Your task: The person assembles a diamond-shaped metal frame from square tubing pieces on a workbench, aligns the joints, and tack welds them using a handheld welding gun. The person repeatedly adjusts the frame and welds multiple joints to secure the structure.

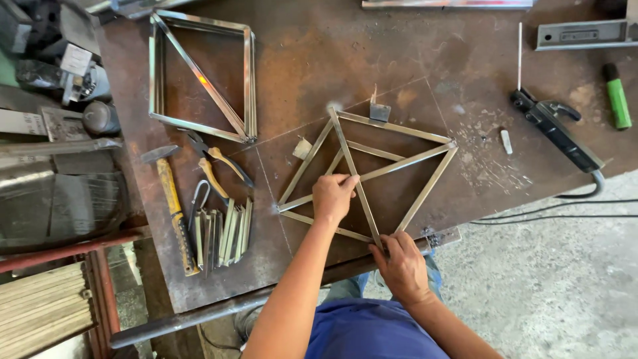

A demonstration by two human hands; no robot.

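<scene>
A diamond-shaped frame of thin steel bars (399,129) lies on a rusty steel worktable (319,60). Crossing bars run inside it. My left hand (332,197) rests on the middle of the frame, fingers curled over a diagonal bar (349,159) where bars cross. My right hand (401,264) pinches the near end of that bar at the frame's lower corner, close to the table's front edge.
A stack of finished frames (199,73) lies at the back left. A hammer (174,206), pliers (216,163) and several cut steel strips (222,233) sit left of the frame. A welding electrode holder (555,126), chalk (506,141) and a green marker (618,96) are on the right.
</scene>
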